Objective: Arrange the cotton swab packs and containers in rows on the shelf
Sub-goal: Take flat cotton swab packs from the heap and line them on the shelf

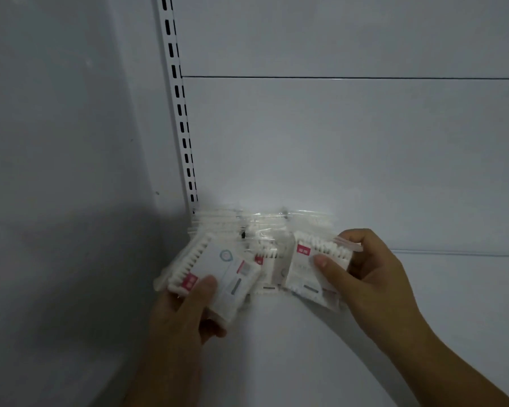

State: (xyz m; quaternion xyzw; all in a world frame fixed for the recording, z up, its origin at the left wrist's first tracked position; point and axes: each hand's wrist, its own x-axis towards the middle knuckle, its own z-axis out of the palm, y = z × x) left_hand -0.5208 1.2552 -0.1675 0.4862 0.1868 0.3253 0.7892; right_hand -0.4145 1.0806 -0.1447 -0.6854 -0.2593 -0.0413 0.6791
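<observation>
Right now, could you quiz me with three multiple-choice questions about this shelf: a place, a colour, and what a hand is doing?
1. The slotted upright rises: A) right of the packs B) above the pile's left end C) under the hands
2. The label on the right pack is: A) green B) blue C) red
3. The right hand is: A) pinching that pack B) idle C) flat on the shelf

B: it stands over the pile's left edge. C: its patch is red. A: thumb and fingers grip it.

Red labels (303, 249) on the cotton swab packs (312, 271) are unreadably blurred.
</observation>
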